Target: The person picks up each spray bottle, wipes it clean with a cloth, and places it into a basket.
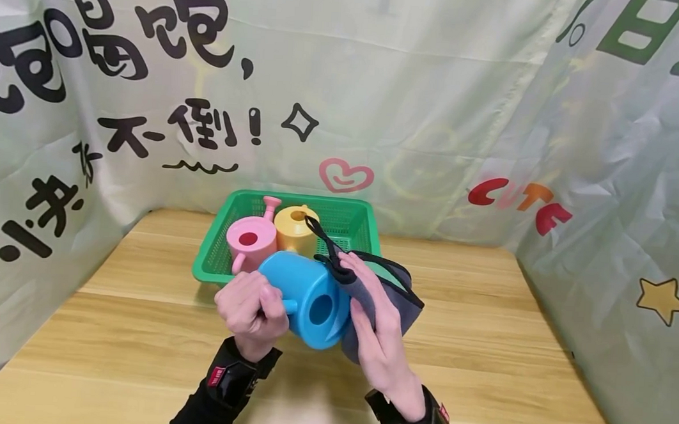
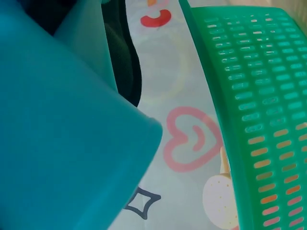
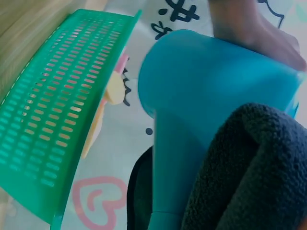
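A blue watering can point(image 1: 296, 277) is held tilted above the table, its round top opening turned toward me. My left hand point(image 1: 253, 310) grips it by the handle. A grey cloth point(image 1: 400, 305) with black edging, a hanging loop and a green side lies folded around the can's spout side. My right hand point(image 1: 381, 342) holds this cloth against the can, with fingers on its outer face. In the right wrist view, the fuzzy cloth point(image 3: 259, 158) covers part of the can's spout point(image 3: 175, 167). The can's body point(image 2: 72, 139) fills the left of the left wrist view.
Behind the can, a green slotted basket point(image 1: 374, 233) stands on the wooden table point(image 1: 472, 321). Inside it are a pink watering can point(image 1: 266, 234) and a yellow watering can point(image 1: 296, 238). A printed white curtain point(image 1: 425, 114) hangs around the table's back and sides.
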Available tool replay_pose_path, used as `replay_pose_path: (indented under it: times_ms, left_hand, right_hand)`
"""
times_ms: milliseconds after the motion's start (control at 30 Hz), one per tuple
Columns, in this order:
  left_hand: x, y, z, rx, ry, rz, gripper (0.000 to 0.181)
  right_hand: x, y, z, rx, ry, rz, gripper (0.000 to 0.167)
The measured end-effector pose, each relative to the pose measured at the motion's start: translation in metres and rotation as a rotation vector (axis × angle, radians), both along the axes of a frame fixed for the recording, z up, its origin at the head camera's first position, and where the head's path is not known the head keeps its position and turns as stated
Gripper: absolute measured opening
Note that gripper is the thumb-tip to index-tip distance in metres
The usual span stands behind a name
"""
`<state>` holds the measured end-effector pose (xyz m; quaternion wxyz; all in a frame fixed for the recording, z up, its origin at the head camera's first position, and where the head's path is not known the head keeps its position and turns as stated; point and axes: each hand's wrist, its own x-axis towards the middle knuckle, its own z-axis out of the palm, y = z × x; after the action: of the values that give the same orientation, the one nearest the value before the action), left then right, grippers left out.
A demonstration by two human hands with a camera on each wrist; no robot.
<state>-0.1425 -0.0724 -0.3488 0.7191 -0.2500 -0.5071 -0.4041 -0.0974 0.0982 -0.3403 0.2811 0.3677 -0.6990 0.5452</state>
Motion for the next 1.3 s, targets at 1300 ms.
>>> replay_pose_path:
  times_ms: [1300]
  left_hand:
    - [-0.004, -0.009, 0.011, 0.504, -1.251, -0.925, 0.050]
  right_hand:
    - [-0.015, 0.004, 0.004, -0.484, 0.331, -0.203, 0.033]
